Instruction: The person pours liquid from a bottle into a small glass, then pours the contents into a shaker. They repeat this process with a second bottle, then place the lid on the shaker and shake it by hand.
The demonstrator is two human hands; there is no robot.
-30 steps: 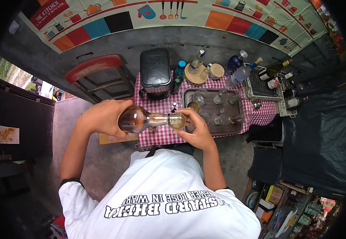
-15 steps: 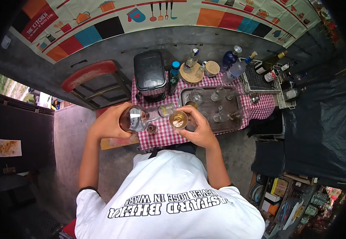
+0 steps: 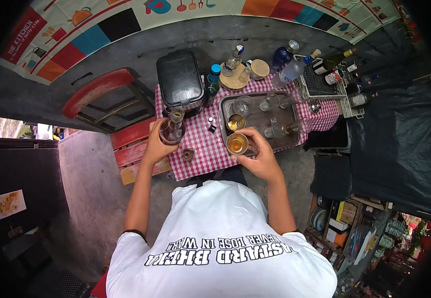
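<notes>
Holding a full glass, the right hand could spill; left hand grips the open bottle, which might tip.

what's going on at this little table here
A person in a white T-shirt stands at a small table with a red checked cloth. The left hand holds a round bottle of amber liquid upright over the table's left side. The right hand holds a small glass of amber liquid at the near edge of a metal tray that carries several more glasses. A loose bottle stopper lies on the cloth between the hands. More bottles stand along the back.
</notes>
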